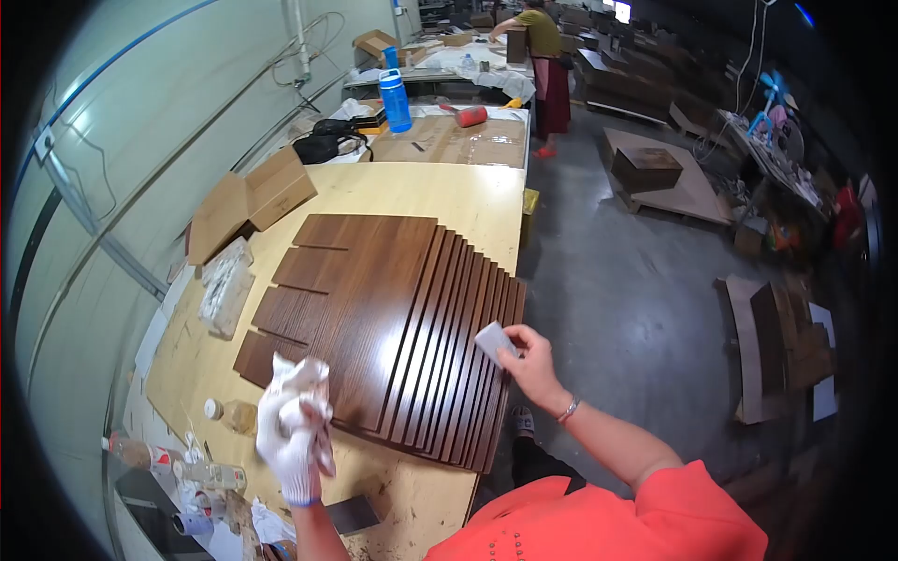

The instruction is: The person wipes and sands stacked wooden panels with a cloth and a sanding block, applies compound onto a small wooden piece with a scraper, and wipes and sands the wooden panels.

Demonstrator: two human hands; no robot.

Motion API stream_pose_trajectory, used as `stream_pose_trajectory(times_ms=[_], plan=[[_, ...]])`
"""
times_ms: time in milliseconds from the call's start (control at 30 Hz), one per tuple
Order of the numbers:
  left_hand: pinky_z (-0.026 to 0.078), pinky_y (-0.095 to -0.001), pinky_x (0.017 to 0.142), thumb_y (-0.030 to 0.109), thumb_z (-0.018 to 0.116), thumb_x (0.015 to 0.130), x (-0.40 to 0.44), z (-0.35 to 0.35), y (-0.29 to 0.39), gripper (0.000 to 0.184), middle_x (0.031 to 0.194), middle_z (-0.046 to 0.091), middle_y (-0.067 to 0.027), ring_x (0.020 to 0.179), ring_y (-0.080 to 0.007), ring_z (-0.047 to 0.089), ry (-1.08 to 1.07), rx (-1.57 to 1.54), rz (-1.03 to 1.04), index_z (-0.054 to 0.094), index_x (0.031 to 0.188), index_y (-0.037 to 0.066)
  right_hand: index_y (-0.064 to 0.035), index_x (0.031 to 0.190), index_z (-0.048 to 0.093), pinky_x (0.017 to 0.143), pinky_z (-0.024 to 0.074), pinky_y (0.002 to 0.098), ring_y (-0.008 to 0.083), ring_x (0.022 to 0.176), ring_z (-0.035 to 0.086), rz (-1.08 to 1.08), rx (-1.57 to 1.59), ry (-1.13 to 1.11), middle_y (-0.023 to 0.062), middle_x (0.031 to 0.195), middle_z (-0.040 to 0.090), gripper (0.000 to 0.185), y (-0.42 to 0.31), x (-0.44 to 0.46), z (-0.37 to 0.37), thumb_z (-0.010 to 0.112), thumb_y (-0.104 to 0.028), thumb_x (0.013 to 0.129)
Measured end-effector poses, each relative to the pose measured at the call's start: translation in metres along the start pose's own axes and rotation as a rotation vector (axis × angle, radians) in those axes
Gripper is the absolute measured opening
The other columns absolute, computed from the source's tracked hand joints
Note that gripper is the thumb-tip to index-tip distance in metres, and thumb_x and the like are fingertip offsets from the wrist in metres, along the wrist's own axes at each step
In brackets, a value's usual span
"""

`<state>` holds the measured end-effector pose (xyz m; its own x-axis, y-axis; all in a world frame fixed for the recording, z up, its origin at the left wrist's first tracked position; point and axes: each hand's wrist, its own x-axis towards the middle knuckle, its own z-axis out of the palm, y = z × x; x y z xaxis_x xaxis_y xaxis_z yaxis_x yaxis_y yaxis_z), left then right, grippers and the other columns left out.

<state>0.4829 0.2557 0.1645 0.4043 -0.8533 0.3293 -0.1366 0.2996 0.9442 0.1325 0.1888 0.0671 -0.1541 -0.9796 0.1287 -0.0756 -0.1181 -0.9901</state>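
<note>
A fanned stack of dark brown wooden panels (pixel 374 290) lies before me, with slots cut into the left edge and the right edges stepped like stairs. My left hand (pixel 292 447), in a white knit glove, is closed on a crumpled white rag (pixel 301 376) in front of the stack's near left corner. Bare, my right hand (pixel 535 365) pinches a small light grey rectangular pad (pixel 492 342) over the stepped right edges. Whether the pad touches the panels I cannot tell.
The stack rests on a pale wooden table (pixel 468 192). Bottles, including a small yellowish one (pixel 234 415), stand at the left. An open cardboard box (pixel 253 201) and a blue water bottle (pixel 395 101) are farther back. Another person (pixel 543 56) works at a far table.
</note>
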Motion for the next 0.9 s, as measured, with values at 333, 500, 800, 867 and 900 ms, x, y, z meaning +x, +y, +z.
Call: stream_pose_trajectory(times_ms=[333, 500, 800, 867, 900], plan=[[0.050, -0.0405, 0.102, -0.002, 0.060, 0.074, 0.085, 0.096, -0.065, 0.045, 0.122, 0.066, -0.0178, 0.117, -0.0349, 0.064, -0.099, 0.745, 0.340, 0.068, 0.117, 0.007, 0.0011, 0.104, 0.068, 0.083, 0.0538, 0.0357, 0.0272, 0.086, 0.066, -0.168, -0.271, 0.156, 0.0132, 0.095, 0.066, 0.030, 0.043, 0.114, -0.014, 0.069, -0.003, 0.074], [0.049, -0.0398, 0.102, -0.002, 0.060, 0.073, 0.085, 0.098, -0.063, 0.046, 0.122, 0.066, -0.0182, 0.118, -0.0356, 0.064, -0.123, 0.778, 0.354, 0.068, 0.117, 0.006, 0.0013, 0.103, 0.069, 0.082, 0.0537, 0.0367, 0.0298, 0.087, 0.067, -0.214, -0.324, 0.205, 0.0153, 0.098, 0.067, 0.027, 0.055, 0.170, -0.007, 0.069, -0.006, 0.077], [0.046, -0.0398, 0.106, -0.007, 0.056, 0.071, 0.085, 0.096, -0.069, 0.050, 0.125, 0.063, -0.0200, 0.121, -0.0355, 0.062, -0.129, 0.700, 0.325, 0.066, 0.119, 0.002, 0.0010, 0.103, 0.068, 0.084, 0.0536, 0.0380, 0.0309, 0.092, 0.067, -0.258, -0.327, 0.177, 0.0152, 0.100, 0.066, 0.026, 0.059, 0.210, 0.007, 0.068, -0.008, 0.079], [0.048, -0.0409, 0.104, -0.005, 0.059, 0.070, 0.086, 0.095, -0.071, 0.050, 0.123, 0.065, -0.0195, 0.119, -0.0363, 0.063, -0.119, 0.695, 0.345, 0.067, 0.118, 0.004, 0.0013, 0.102, 0.068, 0.085, 0.0537, 0.0378, 0.0309, 0.093, 0.067, -0.241, -0.343, 0.109, 0.0150, 0.100, 0.066, 0.026, 0.058, 0.199, 0.005, 0.069, -0.009, 0.078], [0.048, -0.0410, 0.104, -0.005, 0.058, 0.070, 0.086, 0.096, -0.071, 0.051, 0.123, 0.065, -0.0195, 0.119, -0.0361, 0.063, -0.121, 0.702, 0.345, 0.067, 0.119, 0.004, 0.0014, 0.102, 0.068, 0.085, 0.0537, 0.0376, 0.0309, 0.093, 0.067, -0.231, -0.351, 0.074, 0.0149, 0.101, 0.066, 0.026, 0.055, 0.190, 0.004, 0.069, -0.009, 0.078]])
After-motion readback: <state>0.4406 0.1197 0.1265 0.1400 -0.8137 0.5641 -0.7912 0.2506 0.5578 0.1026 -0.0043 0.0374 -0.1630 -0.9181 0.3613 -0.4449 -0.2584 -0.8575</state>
